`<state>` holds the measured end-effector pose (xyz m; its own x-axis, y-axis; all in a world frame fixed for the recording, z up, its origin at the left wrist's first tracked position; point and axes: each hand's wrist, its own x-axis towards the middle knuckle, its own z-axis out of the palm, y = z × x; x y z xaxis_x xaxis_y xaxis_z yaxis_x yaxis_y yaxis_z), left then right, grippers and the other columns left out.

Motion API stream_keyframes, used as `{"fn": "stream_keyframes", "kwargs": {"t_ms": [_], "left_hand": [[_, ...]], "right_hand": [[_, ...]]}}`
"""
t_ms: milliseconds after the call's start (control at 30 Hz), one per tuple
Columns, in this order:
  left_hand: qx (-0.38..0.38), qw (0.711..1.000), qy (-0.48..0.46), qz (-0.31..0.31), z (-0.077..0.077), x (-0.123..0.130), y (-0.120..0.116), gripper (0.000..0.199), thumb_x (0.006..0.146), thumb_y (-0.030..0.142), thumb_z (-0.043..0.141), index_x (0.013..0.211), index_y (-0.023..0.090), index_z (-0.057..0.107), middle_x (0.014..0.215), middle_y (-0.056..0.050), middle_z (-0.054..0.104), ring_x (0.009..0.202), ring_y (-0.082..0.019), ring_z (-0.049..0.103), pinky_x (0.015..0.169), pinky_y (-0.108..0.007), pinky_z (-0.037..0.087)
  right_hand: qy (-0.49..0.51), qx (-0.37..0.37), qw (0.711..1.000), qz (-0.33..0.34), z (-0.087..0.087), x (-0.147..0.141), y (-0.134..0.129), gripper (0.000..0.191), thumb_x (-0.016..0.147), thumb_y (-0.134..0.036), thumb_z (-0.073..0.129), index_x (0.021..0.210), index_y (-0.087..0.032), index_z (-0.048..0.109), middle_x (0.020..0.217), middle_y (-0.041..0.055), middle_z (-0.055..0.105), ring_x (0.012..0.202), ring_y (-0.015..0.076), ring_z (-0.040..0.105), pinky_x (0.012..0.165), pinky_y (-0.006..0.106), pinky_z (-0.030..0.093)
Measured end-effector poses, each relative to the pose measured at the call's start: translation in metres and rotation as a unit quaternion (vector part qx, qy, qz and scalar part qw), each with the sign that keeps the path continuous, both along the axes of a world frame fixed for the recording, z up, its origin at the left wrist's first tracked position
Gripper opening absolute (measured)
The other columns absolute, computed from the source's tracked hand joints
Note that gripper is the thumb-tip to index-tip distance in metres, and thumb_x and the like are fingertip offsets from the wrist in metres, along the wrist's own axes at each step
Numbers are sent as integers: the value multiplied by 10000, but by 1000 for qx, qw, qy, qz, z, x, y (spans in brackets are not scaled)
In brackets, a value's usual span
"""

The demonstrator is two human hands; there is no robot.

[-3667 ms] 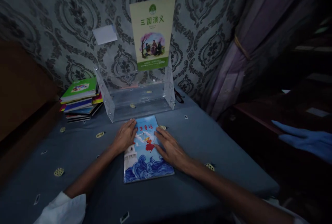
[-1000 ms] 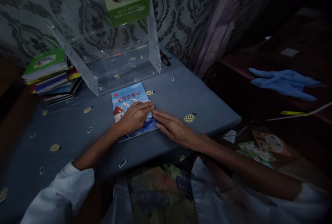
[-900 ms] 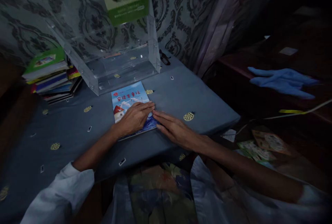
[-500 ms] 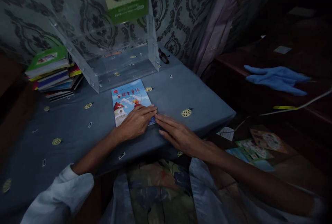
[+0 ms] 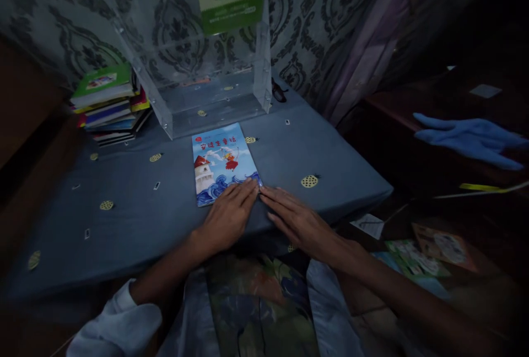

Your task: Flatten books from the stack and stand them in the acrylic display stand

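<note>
A blue picture book [image 5: 221,161] with red lettering, a tower and waves on its cover lies closed on the cloth-covered table [image 5: 136,236]. My left hand [image 5: 232,211] rests with outstretched fingers over the book's lower right corner, fingertips at its edge. Just right of that corner is my right hand [image 5: 297,219], its fingers straight and pointing at the book's edge. The fingertips of both hands nearly meet there; whether they touch is hard to tell. Neither hand grips the book.
Behind the book stands a clear acrylic rack [image 5: 215,114] holding a green-edged book [image 5: 231,10]. A stack of books [image 5: 109,106] sits at the left, glasses [image 5: 278,91] by the wall. Blue gloves [image 5: 471,136] lie on a dark surface at right; booklets [image 5: 417,258] are on the floor.
My left hand has slid down the book towards me, uncovering the figure and waves on the cover. The whole view has shifted, with things now further right.
</note>
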<state>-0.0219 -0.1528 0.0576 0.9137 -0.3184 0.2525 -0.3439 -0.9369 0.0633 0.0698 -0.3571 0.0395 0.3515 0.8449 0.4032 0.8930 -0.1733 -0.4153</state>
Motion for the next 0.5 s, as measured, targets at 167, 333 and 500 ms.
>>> {"fn": "stream_keyframes", "kwargs": {"t_ms": [167, 333, 500], "left_hand": [[13, 1000, -9, 27, -6, -23, 2, 523, 938, 48, 379, 1458, 49, 438, 1513, -182, 482, 1452, -240, 407, 1176, -408, 384], [-1, 997, -29, 71, -10, -50, 15, 523, 956, 61, 365, 1474, 78, 436, 1510, -167, 491, 1445, -234, 420, 1164, -424, 408], [-3, 989, -71, 132, -14, -78, 30, 499, 963, 78, 404, 1459, 79, 457, 1448, -171, 557, 1384, -262, 500, 1116, -450, 469]], "right_hand": [[-33, 17, 999, 4, -7, 5, -1, 422, 1029, -197, 441, 1442, -178, 525, 1449, 135, 579, 1353, 243, 542, 1154, 472, 456], [-65, 19, 998, 16, -7, 10, -2, 408, 1024, -186, 459, 1426, -184, 526, 1426, 131, 600, 1331, 245, 564, 1121, 477, 496], [-77, 14, 996, 33, 9, 16, 4, 337, 1024, -208, 468, 1328, -186, 610, 1339, 133, 662, 1257, 258, 618, 1048, 469, 556]]}}
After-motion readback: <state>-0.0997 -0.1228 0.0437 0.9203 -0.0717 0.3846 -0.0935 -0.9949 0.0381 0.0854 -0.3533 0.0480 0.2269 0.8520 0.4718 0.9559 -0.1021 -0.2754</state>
